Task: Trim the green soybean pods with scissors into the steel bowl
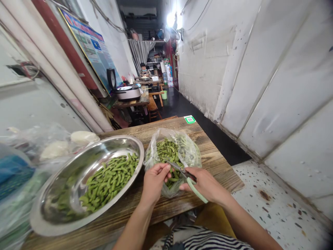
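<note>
Some free tabletop (216,160) sat right of the bag (191,152), right hand (208,183) clamped on scissors (195,191), left hand (155,177) pinched together.

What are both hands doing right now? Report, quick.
Left hand: closed, thumb and fingers pinched together at the scissors' tips; anything between them cannot be made out.
Right hand: closed, holding the scissors by the handles.
</note>
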A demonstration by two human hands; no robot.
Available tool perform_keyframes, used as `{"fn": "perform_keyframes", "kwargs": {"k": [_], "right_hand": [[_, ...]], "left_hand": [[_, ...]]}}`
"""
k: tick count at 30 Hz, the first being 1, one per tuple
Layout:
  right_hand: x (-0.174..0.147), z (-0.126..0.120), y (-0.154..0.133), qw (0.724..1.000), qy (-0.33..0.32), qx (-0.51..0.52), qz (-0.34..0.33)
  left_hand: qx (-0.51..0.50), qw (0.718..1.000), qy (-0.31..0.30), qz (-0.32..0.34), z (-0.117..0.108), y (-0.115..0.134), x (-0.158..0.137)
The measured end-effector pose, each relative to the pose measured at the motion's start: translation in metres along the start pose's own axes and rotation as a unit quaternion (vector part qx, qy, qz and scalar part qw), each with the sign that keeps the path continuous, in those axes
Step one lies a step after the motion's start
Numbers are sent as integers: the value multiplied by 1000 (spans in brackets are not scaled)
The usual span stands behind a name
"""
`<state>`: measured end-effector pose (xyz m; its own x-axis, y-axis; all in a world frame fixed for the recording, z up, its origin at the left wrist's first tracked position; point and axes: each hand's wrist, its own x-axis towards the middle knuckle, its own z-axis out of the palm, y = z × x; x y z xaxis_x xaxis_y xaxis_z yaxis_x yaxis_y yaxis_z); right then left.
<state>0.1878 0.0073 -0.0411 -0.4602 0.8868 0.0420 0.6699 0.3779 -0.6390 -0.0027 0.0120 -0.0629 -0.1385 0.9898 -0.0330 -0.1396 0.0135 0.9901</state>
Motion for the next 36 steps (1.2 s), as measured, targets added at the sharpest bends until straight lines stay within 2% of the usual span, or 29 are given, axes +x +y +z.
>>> {"fn": "perform_keyframes", "kwargs": {"k": [10,12,13,14,16,18,19,20,22,24,25,28,30,34,36], "right_hand": [[-1,7,7,999,-8,33,10],[-1,7,9,999,0,27,19],[0,7,10,999,7,18,29],[0,6,12,999,15,7,39],[0,4,13,998,28,-15,58],[1,2,14,997,35,-30,70],[1,2,13,996,36,-33,72],[1,2,13,996,35,-35,72],[2,2,11,996,32,-34,69],[1,2,10,997,28,-30,66],[1,2,10,997,28,-29,65],[-2,1,12,997,33,-28,64],[-4,0,14,997,38,-29,66],[-7,-1,15,997,41,-15,71],[-6,-1,14,996,42,-9,71]], "left_hand": [[16,999,-17,-29,-1,-7,1],[65,997,37,11,-12,-3,2],[110,988,94,53,-21,2,3],[169,967,158,103,-32,8,4],[300,886,287,209,-55,22,7],[433,795,321,280,-69,33,11],[473,765,313,304,-71,36,14],[499,754,284,320,-69,36,17],[513,771,185,330,-54,29,22],[525,791,83,303,-32,15,29],[536,792,58,286,-22,8,32],[560,790,42,248,-4,-5,41],[542,804,53,237,-2,-6,46],[406,884,84,216,-5,1,48],[338,919,62,191,-6,6,44]]}}
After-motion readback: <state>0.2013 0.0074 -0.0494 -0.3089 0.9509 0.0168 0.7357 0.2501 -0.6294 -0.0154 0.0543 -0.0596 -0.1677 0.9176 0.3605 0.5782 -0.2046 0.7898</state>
